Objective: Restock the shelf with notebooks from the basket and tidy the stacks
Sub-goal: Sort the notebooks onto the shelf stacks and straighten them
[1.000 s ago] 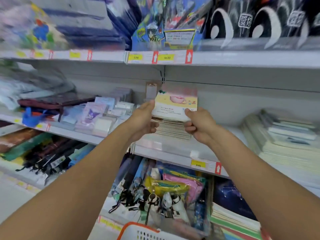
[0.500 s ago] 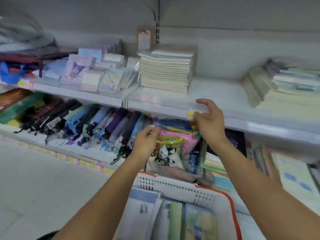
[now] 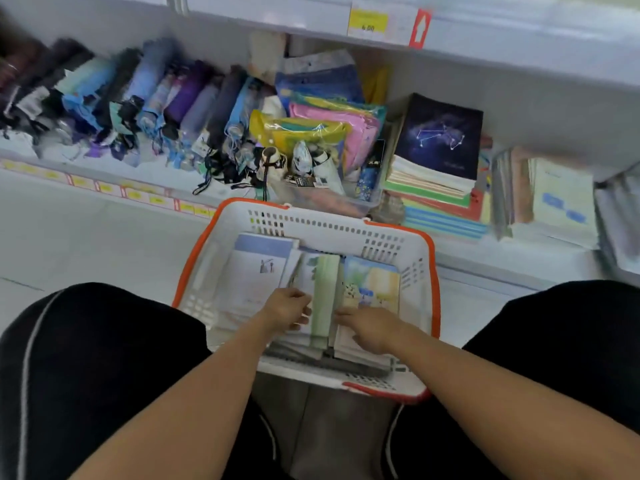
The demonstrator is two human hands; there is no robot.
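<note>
**Operator:** I begin with the largest item. The lower shelf point(image 3: 519, 268) spans the upper part of my view. It carries a row of folded umbrellas point(image 3: 145, 98) at left, plastic pouches point(image 3: 322, 129) at centre, and a stack topped by a dark constellation notebook point(image 3: 438, 133) at right.

**Supervisor:** Location of the basket?

**Operator:** The white basket point(image 3: 322, 226) with the orange rim sits on the floor just in front of that shelf, between my knees. The notebooks point(image 3: 256, 271) lie inside it, some flat, some on edge.

**Supervisor:** Hand status?

**Operator:** Both are inside the basket. My left hand point(image 3: 285, 308) has its fingers curled round the edge of the green-spined notebook point(image 3: 323, 296). My right hand point(image 3: 369, 327) rests flat on the adjacent illustrated notebook point(image 3: 372, 282), fingers extended toward the green one; I cannot tell whether it grips anything.
</note>
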